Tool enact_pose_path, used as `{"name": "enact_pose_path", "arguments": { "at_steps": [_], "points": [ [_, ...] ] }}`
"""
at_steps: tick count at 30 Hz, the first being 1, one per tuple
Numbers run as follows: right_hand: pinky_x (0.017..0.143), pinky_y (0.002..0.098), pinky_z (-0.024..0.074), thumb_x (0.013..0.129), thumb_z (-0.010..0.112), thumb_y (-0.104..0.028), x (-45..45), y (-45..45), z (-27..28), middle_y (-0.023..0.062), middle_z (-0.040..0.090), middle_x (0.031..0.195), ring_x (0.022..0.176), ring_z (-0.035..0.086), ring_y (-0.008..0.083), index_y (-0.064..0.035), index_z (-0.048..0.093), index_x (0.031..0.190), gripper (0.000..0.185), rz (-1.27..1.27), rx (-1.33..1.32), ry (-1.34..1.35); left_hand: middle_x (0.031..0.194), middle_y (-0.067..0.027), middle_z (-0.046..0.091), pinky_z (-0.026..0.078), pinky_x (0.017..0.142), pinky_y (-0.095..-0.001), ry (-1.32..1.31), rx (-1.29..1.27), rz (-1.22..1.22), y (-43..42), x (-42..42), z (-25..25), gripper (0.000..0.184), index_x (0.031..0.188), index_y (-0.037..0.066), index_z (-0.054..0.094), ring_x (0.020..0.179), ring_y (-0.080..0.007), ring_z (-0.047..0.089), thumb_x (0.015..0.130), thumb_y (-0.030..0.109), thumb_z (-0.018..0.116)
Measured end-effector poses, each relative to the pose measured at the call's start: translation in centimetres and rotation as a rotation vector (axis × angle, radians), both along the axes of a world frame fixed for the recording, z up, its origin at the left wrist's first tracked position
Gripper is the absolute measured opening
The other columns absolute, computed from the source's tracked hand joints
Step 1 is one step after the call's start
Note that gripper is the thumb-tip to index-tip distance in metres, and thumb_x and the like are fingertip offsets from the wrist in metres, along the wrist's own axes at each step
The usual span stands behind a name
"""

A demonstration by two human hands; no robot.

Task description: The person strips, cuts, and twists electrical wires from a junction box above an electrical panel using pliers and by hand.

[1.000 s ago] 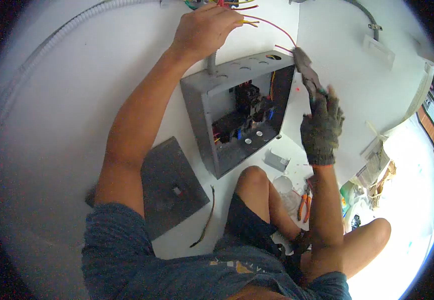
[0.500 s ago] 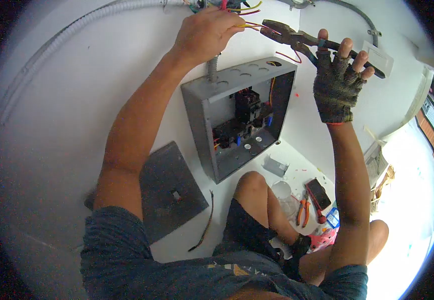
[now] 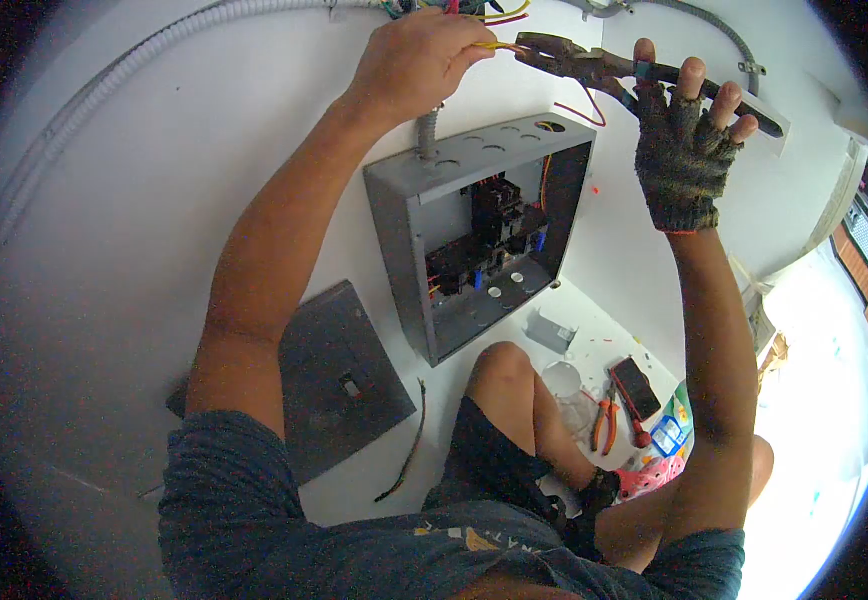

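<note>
My bare left hand [image 3: 419, 62] pinches a yellow wire [image 3: 499, 45] and a reddish one near the top, below a bundle of coloured wires [image 3: 444, 8]. In a dark fingerless glove, my right hand [image 3: 689, 150] is wrapped round the handles of large combination pliers [image 3: 594, 68]. The pliers' jaws reach left and meet the wire ends just beyond my left fingertips. From the jaws a dark red wire [image 3: 584, 112] curls down. Beneath both hands is a grey metal breaker box [image 3: 394, 220] without its cover, with black breakers [image 3: 497, 208] inside.
A grey panel cover [image 3: 329, 420] leans at the left, beside a dark cable piece [image 3: 414, 445]. Orange-handled pliers [image 3: 605, 425], a red screwdriver [image 3: 638, 425] and a phone [image 3: 637, 388] lie on the floor. Flexible conduit [image 3: 124, 75] runs along the wall.
The pliers' jaws have shifted slightly left and up, closer to my left fingers, and the handles look nearer together. My right forearm has moved a little right. My left hand has barely moved.
</note>
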State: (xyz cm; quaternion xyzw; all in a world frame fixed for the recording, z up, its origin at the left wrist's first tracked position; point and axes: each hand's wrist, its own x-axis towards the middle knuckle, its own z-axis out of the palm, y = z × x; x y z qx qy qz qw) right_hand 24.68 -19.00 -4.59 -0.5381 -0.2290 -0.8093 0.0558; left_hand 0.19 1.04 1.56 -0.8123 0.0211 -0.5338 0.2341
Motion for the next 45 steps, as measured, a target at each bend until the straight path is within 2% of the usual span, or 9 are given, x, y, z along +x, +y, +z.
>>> {"name": "enact_pose_path", "arguments": {
  "at_steps": [6,14,21,27,29,31,35,41,45],
  "points": [
    [0.120,0.0645,-0.0007,0.100,0.049,-0.021,-0.5,-0.2,0.6,0.0162,0.017,0.167,0.153,0.005,0.0489,-0.0380,0.035,0.157,0.061,0.021,0.011,-0.026,0.095,-0.0062,0.074,0.057,0.078,-0.0411,0.003,-0.009,0.001,0.1,0.1,0.1,0.019,0.102,0.016,0.075,0.088,-0.0281,0.070,0.092,0.031,0.071],
    [0.089,0.0458,0.0401,0.091,0.063,-0.021,-1.8,-2.6,1.2,-0.0050,0.054,0.125,0.110,0.051,0.0219,-0.0339,0.064,0.131,0.042,0.130,-0.170,0.074,0.095,-0.0063,0.074,0.057,0.077,-0.0417,-0.013,0.014,-0.010,0.2,0.4,0.4,0.017,0.100,0.016,0.075,0.088,-0.0289,0.070,0.092,0.030,0.070],
    [0.086,0.0535,0.0458,0.084,0.068,-0.022,-4.7,-3.0,-1.8,0.0083,0.064,0.118,0.098,0.062,0.0362,-0.0183,0.067,0.112,0.028,0.419,-0.366,0.472,0.092,-0.0057,0.072,0.056,0.074,-0.0436,0.001,0.075,0.054,0.3,0.3,0.1,0.014,0.100,0.016,0.071,0.087,-0.0284,0.069,0.093,0.029,0.069],
    [0.081,0.0434,0.0544,0.082,0.073,-0.023,-5.0,-2.6,-5.0,0.0172,0.068,0.111,0.092,0.067,0.0363,-0.0099,0.066,0.107,0.030,1.106,-0.717,1.055,0.094,-0.0051,0.071,0.057,0.074,-0.0415,0.026,0.141,0.108,0.2,0.3,0.0,0.014,0.099,0.016,0.069,0.090,-0.0280,0.068,0.093,0.028,0.068],
    [0.076,0.0385,0.0562,0.076,0.073,-0.019,-3.7,-1.4,-6.1,0.0182,0.068,0.109,0.087,0.067,0.0306,-0.0044,0.066,0.105,0.033,2.203,-1.168,1.832,0.094,-0.0052,0.071,0.057,0.074,-0.0412,0.093,0.171,0.160,0.3,0.2,-0.1,0.013,0.099,0.015,0.069,0.090,-0.0281,0.068,0.092,0.026,0.069],
    [0.076,0.0371,0.0562,0.071,0.072,-0.019,-4.9,-2.7,-5.6,0.0151,0.067,0.105,0.083,0.066,0.0265,-0.0011,0.066,0.108,0.041,2.400,-1.071,2.194,0.095,-0.0058,0.071,0.057,0.074,-0.0414,0.096,0.141,0.117,0.2,-0.3,-0.3,0.013,0.099,0.015,0.070,0.090,-0.0284,0.068,0.091,0.025,0.069],
    [0.079,0.0386,0.0558,0.072,0.072,-0.026,-4.9,-2.8,-4.5,0.0179,0.068,0.108,0.086,0.067,0.0280,-0.0032,0.066,0.118,0.051,2.014,-1.218,1.968,0.095,-0.0084,0.071,0.056,0.075,-0.0423,0.078,0.006,-0.002,0.0,-0.2,0.4,0.012,0.098,0.013,0.072,0.090,-0.0298,0.068,0.090,0.022,0.071],
    [0.110,0.0669,0.0300,0.094,0.059,-0.034,-6.3,-0.9,-6.1,0.0262,0.042,0.152,0.137,0.042,0.0480,-0.0111,0.055,0.141,0.052,0.356,-0.198,0.586,0.092,-0.0103,0.074,0.055,0.078,-0.0412,0.093,-0.143,-0.048,-0.3,-0.5,0.8,0.016,0.099,0.011,0.075,0.085,-0.0304,0.069,0.090,0.024,0.073],
    [0.114,0.0722,0.0131,0.089,0.058,-0.011,-5.0,-0.8,-4.8,0.0258,0.013,0.166,0.150,0.017,0.0504,-0.0159,0.035,0.157,0.073,0.333,-0.141,0.519,0.093,-0.0106,0.074,0.055,0.077,-0.0403,0.112,-0.123,-0.061,0.0,-0.5,0.9,0.017,0.099,0.010,0.075,0.083,-0.0305,0.070,0.090,0.024,0.074]
  ]
}}
